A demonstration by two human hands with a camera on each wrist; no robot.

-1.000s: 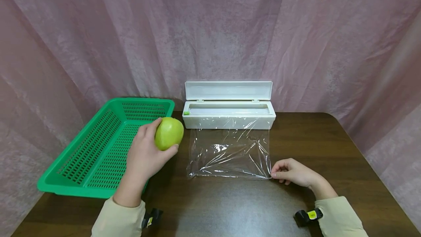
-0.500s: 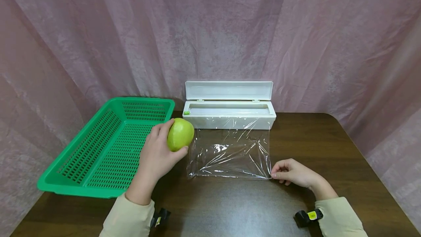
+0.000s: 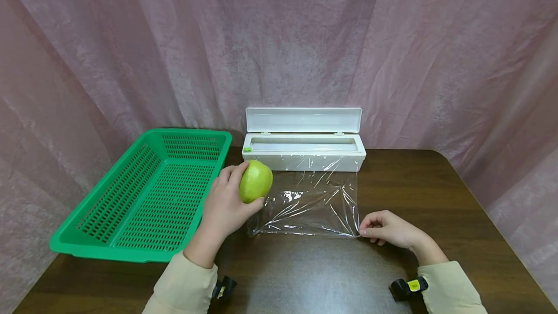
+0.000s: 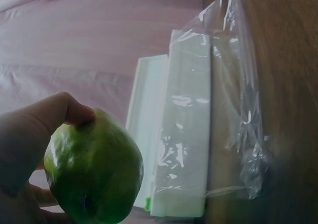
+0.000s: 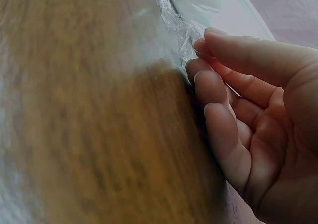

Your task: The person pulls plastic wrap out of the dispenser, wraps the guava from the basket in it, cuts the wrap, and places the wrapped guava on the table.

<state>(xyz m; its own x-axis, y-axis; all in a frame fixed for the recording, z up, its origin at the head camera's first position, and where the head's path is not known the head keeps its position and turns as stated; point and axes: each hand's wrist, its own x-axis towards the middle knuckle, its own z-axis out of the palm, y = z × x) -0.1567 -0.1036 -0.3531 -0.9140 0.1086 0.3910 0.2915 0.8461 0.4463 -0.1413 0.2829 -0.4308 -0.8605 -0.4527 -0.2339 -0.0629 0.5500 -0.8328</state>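
A green apple [image 3: 256,181] is gripped between the thumb and fingers of my left hand [image 3: 227,202], held over the left part of the plastic wrap [image 3: 305,207]. The same apple [image 4: 97,172] fills the lower left of the left wrist view. The clear wrap runs down the front of a white dispenser box [image 3: 283,163] and lies creased on the table. At its front right corner, my right hand [image 3: 390,229] pinches the edge of the film between thumb and forefinger. In the right wrist view, the gathered film [image 5: 185,37] meets those fingertips.
A green slotted basket [image 3: 65,246] stands to the left, its right side close to the left forearm. The dispenser's raised lid [image 3: 303,120] leans back toward the pink curtain [image 3: 305,38]. Brown wooden table [image 3: 314,275] lies between the two forearms.
My left hand has moved right with the apple, from beside the basket's edge to over the left part of the wrap. The right hand and the film have stayed still.
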